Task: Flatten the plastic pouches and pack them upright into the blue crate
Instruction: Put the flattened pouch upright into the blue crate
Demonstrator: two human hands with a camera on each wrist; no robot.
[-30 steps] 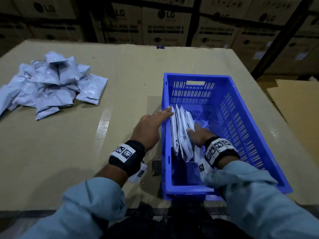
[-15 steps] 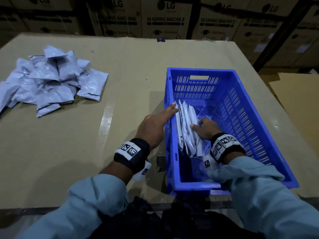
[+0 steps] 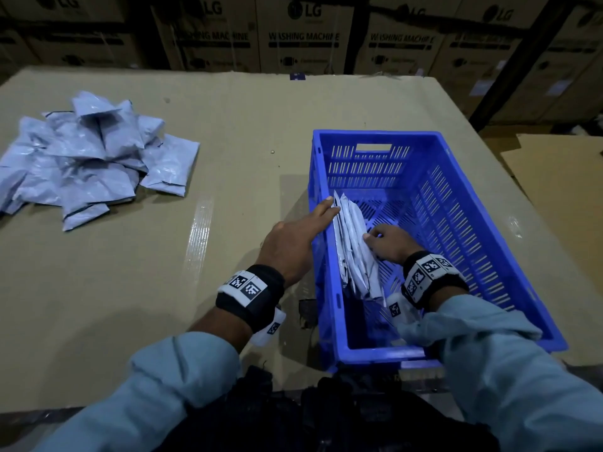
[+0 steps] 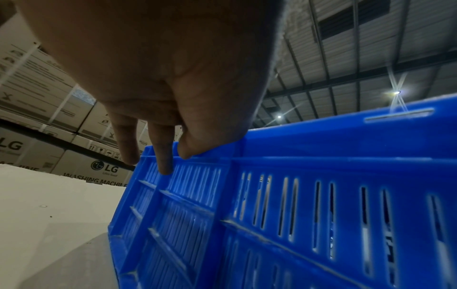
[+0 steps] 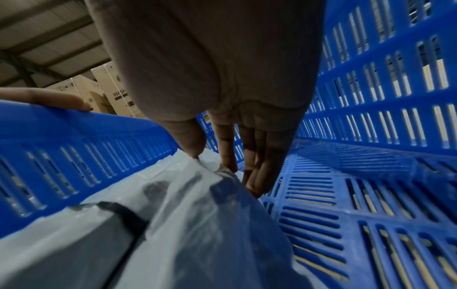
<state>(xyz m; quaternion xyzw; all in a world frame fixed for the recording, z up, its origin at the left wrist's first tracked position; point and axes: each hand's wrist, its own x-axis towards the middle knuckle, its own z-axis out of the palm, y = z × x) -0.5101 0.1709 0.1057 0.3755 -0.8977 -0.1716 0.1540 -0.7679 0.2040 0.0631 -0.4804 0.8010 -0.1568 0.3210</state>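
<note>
The blue crate (image 3: 375,135) stands on the table at the right. Several flattened grey pouches (image 3: 354,243) stand upright in it, leaning on its left wall. My left hand (image 3: 328,207) lies with straight fingers on the crate's left rim (image 4: 321,136), fingertips at the pouches' top edge; the left wrist view shows its fingers (image 4: 163,156) against the outer wall. My right hand (image 3: 375,238) is inside the crate. Its thumb and forefinger pinch the top edge of the outermost pouch (image 5: 197,215), and its other fingers (image 5: 262,172) lie along the pouch's side.
A loose pile of crumpled grey pouches (image 3: 88,158) lies at the table's far left. The table top is taped cardboard (image 3: 228,125). Stacked washing-machine cartons (image 3: 303,37) stand behind, and a cardboard sheet (image 3: 561,177) lies at the right.
My right hand has risen from low in the crate to the pouches' top edge. The left hand has stayed on the rim.
</note>
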